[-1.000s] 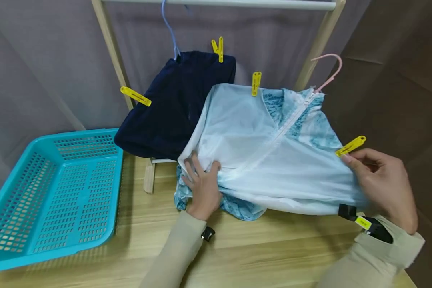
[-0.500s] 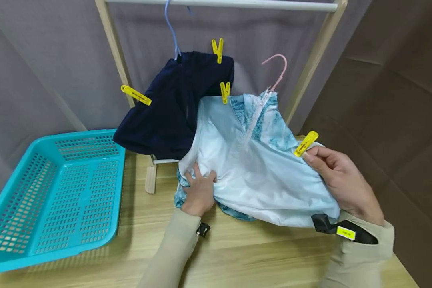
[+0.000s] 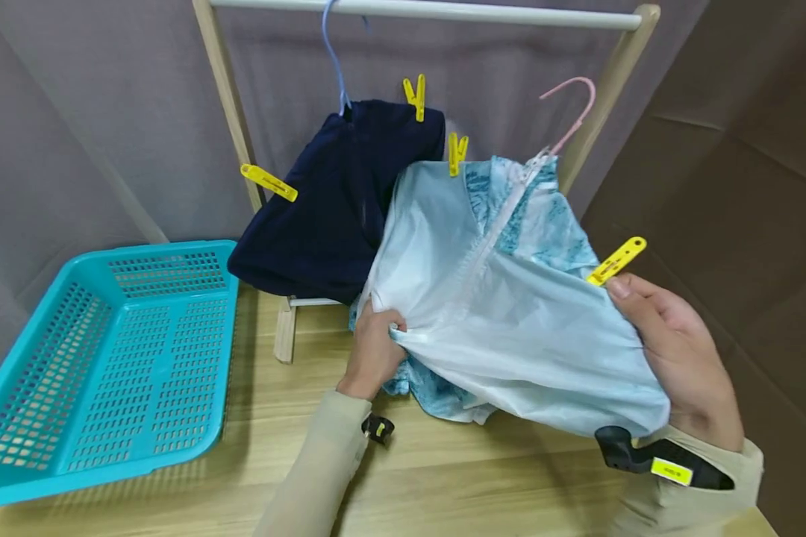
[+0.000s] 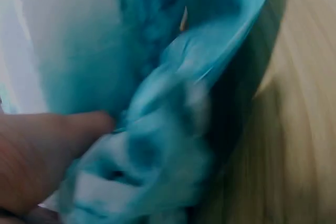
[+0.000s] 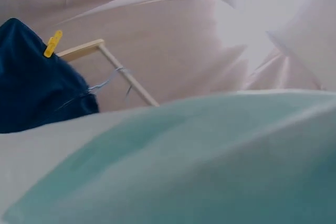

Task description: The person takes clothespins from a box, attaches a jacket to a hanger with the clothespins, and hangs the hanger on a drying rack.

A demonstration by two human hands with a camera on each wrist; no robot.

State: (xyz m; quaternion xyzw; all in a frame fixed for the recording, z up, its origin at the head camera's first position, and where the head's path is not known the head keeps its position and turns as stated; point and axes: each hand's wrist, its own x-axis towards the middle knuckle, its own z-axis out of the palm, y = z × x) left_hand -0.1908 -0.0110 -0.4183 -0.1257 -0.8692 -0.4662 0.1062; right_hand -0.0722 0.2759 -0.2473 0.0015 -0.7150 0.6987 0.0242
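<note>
A pale blue and white zip jacket [image 3: 470, 276] with teal patterned patches is on a pink hanger [image 3: 580, 112], its hook pointing up. Two yellow clothespins are on its shoulders, one on the left [image 3: 455, 155] and one on the right [image 3: 616, 261]. My right hand [image 3: 678, 350] pinches the right shoulder just below that clothespin, thumb on top and fingers partly hidden. At the lower left, my left hand [image 3: 375, 349] grips bunched cloth of the jacket. The left wrist view shows the thumb [image 4: 79, 132] against crumpled teal fabric [image 4: 152, 150].
A dark navy garment [image 3: 336, 209] with yellow clothespins hangs by a blue hanger [image 3: 333, 52] on the rack's white bar [image 3: 443, 9]. The rack's wooden post [image 3: 611, 89] stands behind the jacket. On the left is a turquoise basket [image 3: 225, 358] on the wooden table [image 3: 483, 477].
The jacket and my right hand swung left, then partly back right and up. My left hand, spread on the cloth before, has now curled its fingers into it.
</note>
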